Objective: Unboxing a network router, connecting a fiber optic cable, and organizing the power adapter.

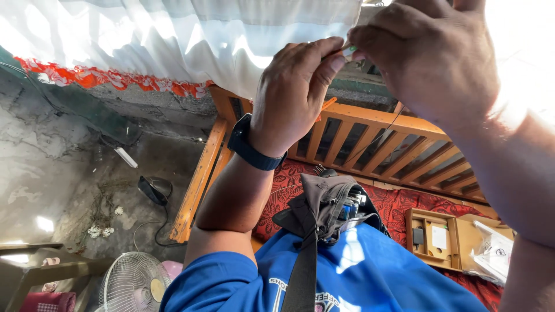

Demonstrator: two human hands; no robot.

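Both hands are raised in front of a white curtain (191,34). My left hand (295,92), with a dark watch (250,145) on its wrist, pinches a small orange and green piece (346,51) between thumb and forefinger. My right hand (430,55) meets it from the right, its fingertips closed on the same piece. A thin dark wire (388,126) hangs down from below my right hand. What the piece is cannot be made out.
Below stands an orange wooden bench (370,118) with slats and a red patterned cushion (404,202). An open cardboard box (430,234) and a plastic bag (491,254) lie on it. A grey pouch (326,202) hangs at my chest. A fan (134,283) stands lower left.
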